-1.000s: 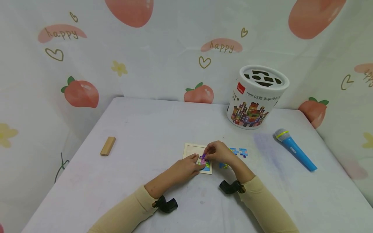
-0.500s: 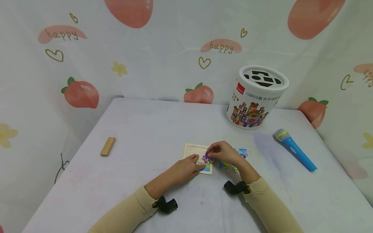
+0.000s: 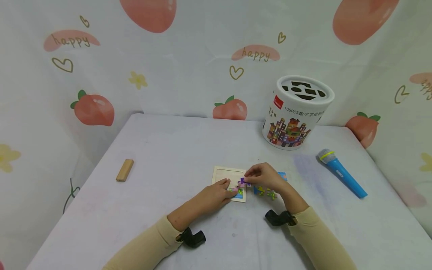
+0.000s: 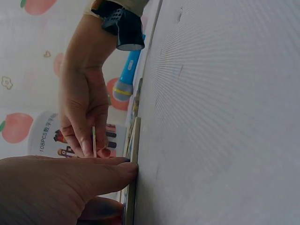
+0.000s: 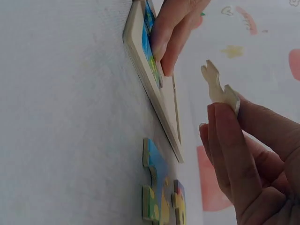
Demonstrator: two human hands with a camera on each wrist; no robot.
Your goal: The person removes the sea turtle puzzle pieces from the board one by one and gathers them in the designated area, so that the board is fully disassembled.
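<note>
My left hand [image 3: 212, 197] rests on a small wooden puzzle tray [image 3: 223, 173], its fingers pressing the pieces inside and its thumb at the tray's edge in the left wrist view. Blue and green puzzle pieces fill the tray's near right part, partly covered by this hand. Between thumb and fingertips, my right hand [image 3: 264, 177] pinches a purple and pink puzzle piece [image 3: 242, 183] over the tray's right edge. The right wrist view shows the piece's bare wooden back [image 5: 218, 89], raised above the tray.
Several loose puzzle pieces [image 3: 260, 190] lie right of the tray, some under the right hand. A blue toy microphone [image 3: 344, 176] is farther right. Behind stands a white block bucket [image 3: 293, 116] with a slotted lid. A wooden block [image 3: 125, 170] lies far left.
The right hand has drawn the purple piece rightward from over the tray's filled part, past the tray's right edge. The left hand has stayed in place.
</note>
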